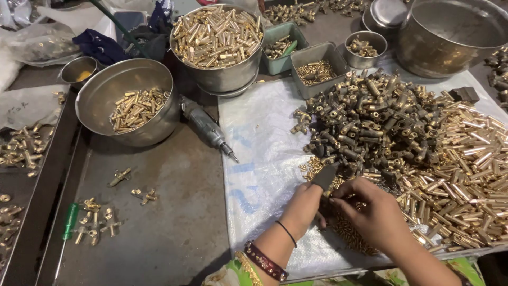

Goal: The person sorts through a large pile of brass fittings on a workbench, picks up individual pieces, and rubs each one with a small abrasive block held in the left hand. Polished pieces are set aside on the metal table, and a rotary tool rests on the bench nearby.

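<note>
We've got our left hand (302,207) closed around a dark flat-tipped tool (324,177), and our right hand (370,212) curled down with the fingertips pinching at a small brass piece (332,200) right under the tool tip, though we can't tell exactly what's between them. All of it sits at the near edge of the big pile of dark fittings (365,124).

Best bet here, we think: keep both wrists planted on the white woven sheet (259,159) so the tool tip stays lined up (tiny parts love to skip away).

Packaging-wise, that sheet under the pile looks like a flattened sack with faint blue markings, left of the pile. Crumpled clear plastic bags (32,39) sit far to the pile's left, behind the steel bowl of brass tubes (132,100).
</note>
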